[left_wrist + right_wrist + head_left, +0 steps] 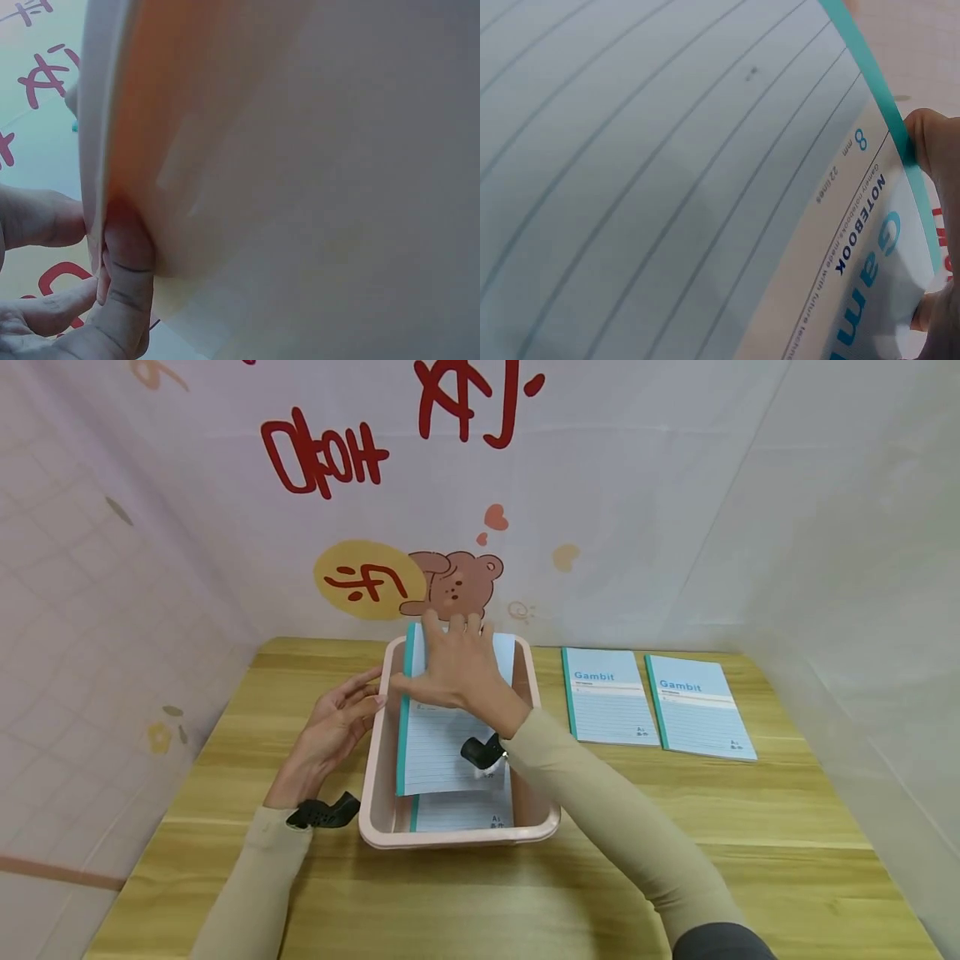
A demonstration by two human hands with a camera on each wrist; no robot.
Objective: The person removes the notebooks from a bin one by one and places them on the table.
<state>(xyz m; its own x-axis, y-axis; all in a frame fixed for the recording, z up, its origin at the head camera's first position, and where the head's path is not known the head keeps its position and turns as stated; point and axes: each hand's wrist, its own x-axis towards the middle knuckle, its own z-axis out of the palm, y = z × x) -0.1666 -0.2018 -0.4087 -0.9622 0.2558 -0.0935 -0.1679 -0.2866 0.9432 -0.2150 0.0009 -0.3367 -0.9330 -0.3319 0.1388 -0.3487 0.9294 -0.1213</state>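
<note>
Right hand [457, 664] grips top notebook [450, 747] by edges, thumb and fingers curled, over bin [457, 840]; lower notebook [461, 812] inside bin, beneath. Left hand [341, 727] pinches bin rim, 9 o'clock, finger gap narrow. Two other notebooks [611, 714] on table [337, 893], bin's 3 o'clock.

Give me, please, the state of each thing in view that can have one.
Bin, upright and open.
Upper notebook, closed, held.
Lower notebook, in the bin, partly covered.
Notebook beside bin, closed, lying flat.
Rightmost notebook, closed, lying flat.
Left hand, gripping the bin.
Right hand, gripping the upper notebook.
</note>
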